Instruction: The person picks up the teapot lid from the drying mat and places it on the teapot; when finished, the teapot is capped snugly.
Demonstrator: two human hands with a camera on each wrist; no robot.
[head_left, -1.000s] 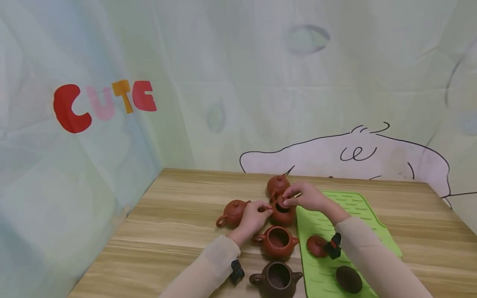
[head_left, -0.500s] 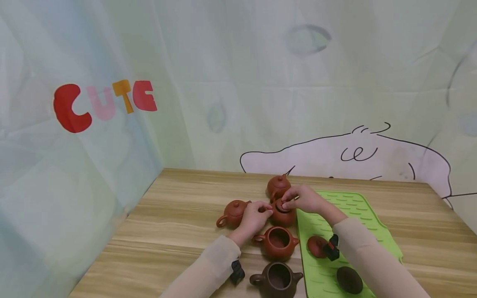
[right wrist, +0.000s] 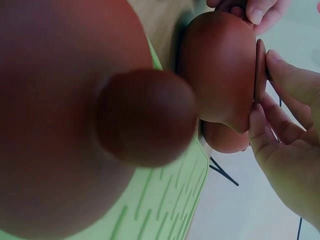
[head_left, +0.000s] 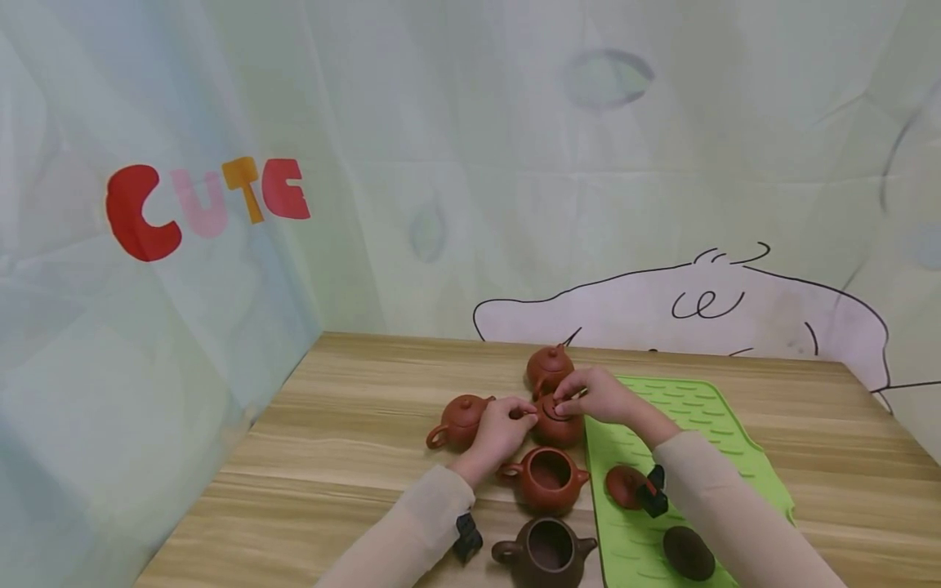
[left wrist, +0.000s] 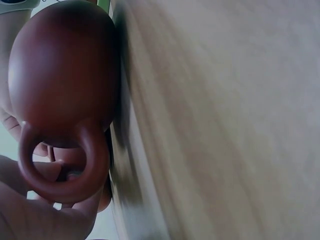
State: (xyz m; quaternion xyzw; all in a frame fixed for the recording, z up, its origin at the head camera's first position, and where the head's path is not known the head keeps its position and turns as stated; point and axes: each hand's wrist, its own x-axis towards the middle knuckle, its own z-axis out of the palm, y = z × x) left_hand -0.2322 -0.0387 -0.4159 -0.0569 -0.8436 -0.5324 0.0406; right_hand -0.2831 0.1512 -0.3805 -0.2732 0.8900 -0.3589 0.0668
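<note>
A reddish-brown clay teapot (head_left: 560, 434) stands mid-table, its round lid (right wrist: 260, 70) at the mouth. My right hand (head_left: 604, 398) holds this lid by its top, and a fingertip touches the rim; in the right wrist view the lid sits against the opening, slightly proud of it. On the teapot's left side, my left hand (head_left: 501, 429) pinches the handle, which its fingers mostly hide. Just nearer stands a lidless red-brown teapot (head_left: 551, 490), whose ring handle (left wrist: 65, 185) fills the front of the left wrist view.
Lidded teapots stand at the back (head_left: 549, 369) and left (head_left: 461, 420). A dark brown lidless teapot (head_left: 547, 557) is at the front. On the green mat (head_left: 706, 408) lie a red-brown lid (head_left: 625, 486) and a dark lid (head_left: 689, 553).
The lid in my right hand has come down from a tilt over the teapot's mouth to lie nearly flat on it. My left hand has stayed on the handle.
</note>
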